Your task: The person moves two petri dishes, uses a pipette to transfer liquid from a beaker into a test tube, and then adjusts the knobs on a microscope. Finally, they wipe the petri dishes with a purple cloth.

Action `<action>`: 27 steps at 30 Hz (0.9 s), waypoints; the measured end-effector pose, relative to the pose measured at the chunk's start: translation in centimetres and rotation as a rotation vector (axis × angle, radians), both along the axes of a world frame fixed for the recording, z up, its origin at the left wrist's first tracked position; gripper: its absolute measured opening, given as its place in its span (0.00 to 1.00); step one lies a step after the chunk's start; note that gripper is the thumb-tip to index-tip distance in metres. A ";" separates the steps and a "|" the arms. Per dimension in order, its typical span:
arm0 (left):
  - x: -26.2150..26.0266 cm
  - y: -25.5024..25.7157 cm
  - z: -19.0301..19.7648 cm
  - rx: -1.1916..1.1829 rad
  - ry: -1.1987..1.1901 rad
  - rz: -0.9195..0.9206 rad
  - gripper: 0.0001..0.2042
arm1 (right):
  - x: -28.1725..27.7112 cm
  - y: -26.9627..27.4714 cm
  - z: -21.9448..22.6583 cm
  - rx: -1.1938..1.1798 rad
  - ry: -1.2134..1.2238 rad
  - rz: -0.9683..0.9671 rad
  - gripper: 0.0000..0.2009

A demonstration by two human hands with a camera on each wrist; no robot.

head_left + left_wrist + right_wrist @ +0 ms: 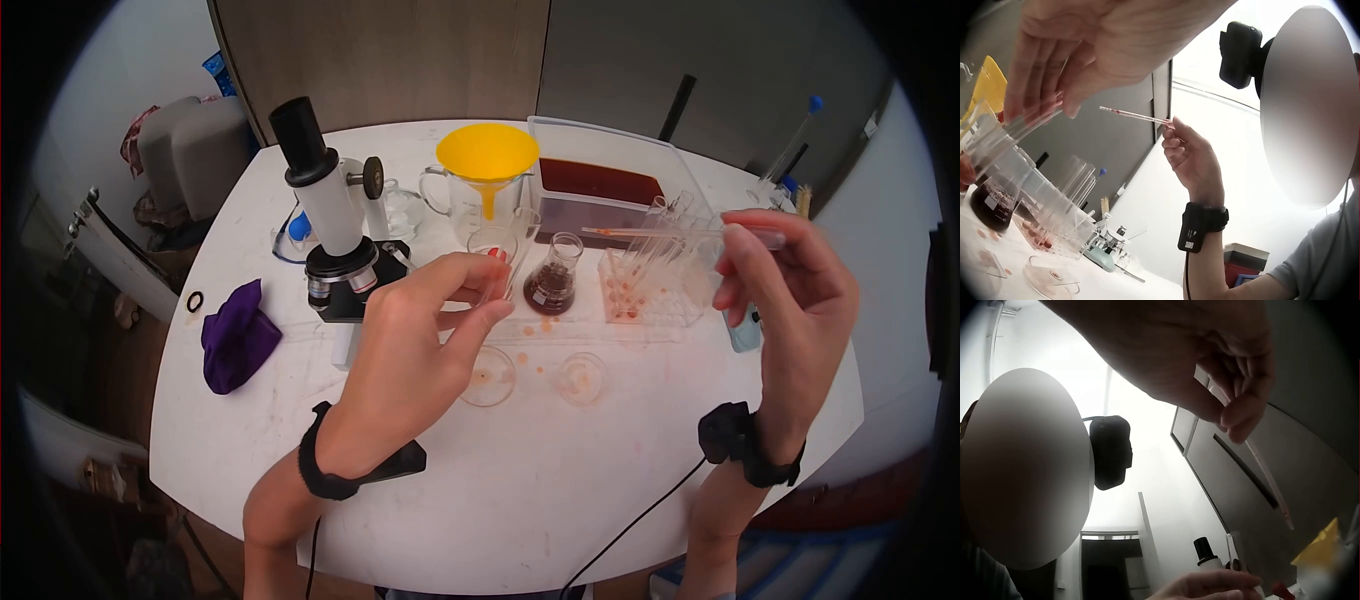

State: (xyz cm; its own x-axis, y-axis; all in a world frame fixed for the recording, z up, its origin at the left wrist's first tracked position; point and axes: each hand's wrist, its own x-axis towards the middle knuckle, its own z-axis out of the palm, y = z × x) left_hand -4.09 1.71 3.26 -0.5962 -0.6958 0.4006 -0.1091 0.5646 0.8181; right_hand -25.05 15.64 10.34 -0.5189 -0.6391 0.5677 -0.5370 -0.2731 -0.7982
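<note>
Between the thumb and fingers of my left hand (420, 325) is a clear glass test tube (522, 245), tilted, its mouth pointing up. My right hand (800, 290) pinches a thin clear pipette (650, 232) at one end. The pipette lies nearly level, its tip toward the test tube but apart from it; reddish liquid (1116, 111) shows near that tip in the left wrist view. Beyond the left hand stands a conical flask (550, 290) of dark red liquid. Below the hands, two shallow glass dishes (580, 380) sit on the table.
A rack (655, 312) of test tubes stands at right. Behind are a yellow funnel (488, 150) in a measuring jug (462, 210) and a clear plastic bin (620, 140). A microscope (325, 210) and purple cloth (240, 340) are at left. Reddish drops spot the table (560, 480).
</note>
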 end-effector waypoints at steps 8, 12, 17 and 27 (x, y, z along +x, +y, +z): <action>1.1 0.2 0.6 0.063 0.043 -0.031 0.12 | -0.7 -5.7 -4.8 0.235 0.142 -0.021 0.07; 1.0 0.0 0.7 0.067 0.021 -0.026 0.12 | -0.9 -7.6 -7.3 0.294 0.308 -0.001 0.10; 1.1 -0.1 1.1 0.080 0.021 -0.019 0.11 | -0.7 -6.7 -6.4 0.342 0.310 0.013 0.12; 1.8 -0.5 2.1 0.071 0.095 0.007 0.12 | 1.8 -5.4 -5.5 0.174 0.356 0.101 0.09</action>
